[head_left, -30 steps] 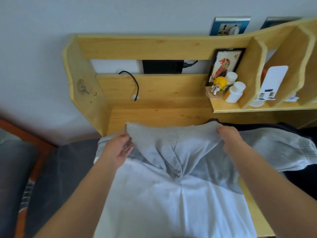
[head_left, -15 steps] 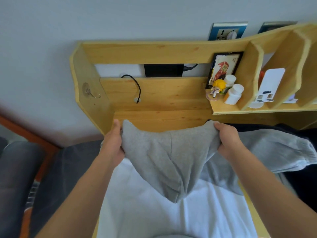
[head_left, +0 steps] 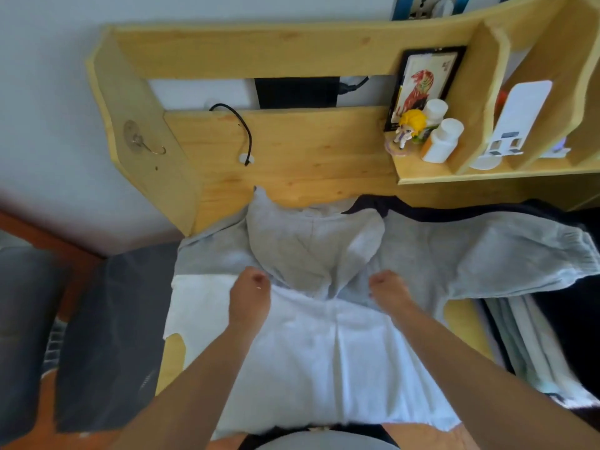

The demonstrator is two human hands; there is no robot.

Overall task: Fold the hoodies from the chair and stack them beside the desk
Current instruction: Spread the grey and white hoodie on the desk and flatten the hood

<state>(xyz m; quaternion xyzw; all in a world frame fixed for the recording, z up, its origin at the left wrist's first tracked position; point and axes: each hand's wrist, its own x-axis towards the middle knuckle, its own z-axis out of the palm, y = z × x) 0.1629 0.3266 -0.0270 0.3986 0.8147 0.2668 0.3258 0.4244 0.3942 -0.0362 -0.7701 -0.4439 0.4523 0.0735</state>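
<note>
Pressing curled fingers of our left hand and right hand onto the grey hoodie, we are holding nothing; its hood is lying flat on the desk.

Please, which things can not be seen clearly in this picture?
Head view:
- Fingertips of left hand and right hand: curled under, so any grip is unclear.
- Dark garment: mostly covered by the grey hoodie.
- Blue picture: cut by the top edge.
</note>
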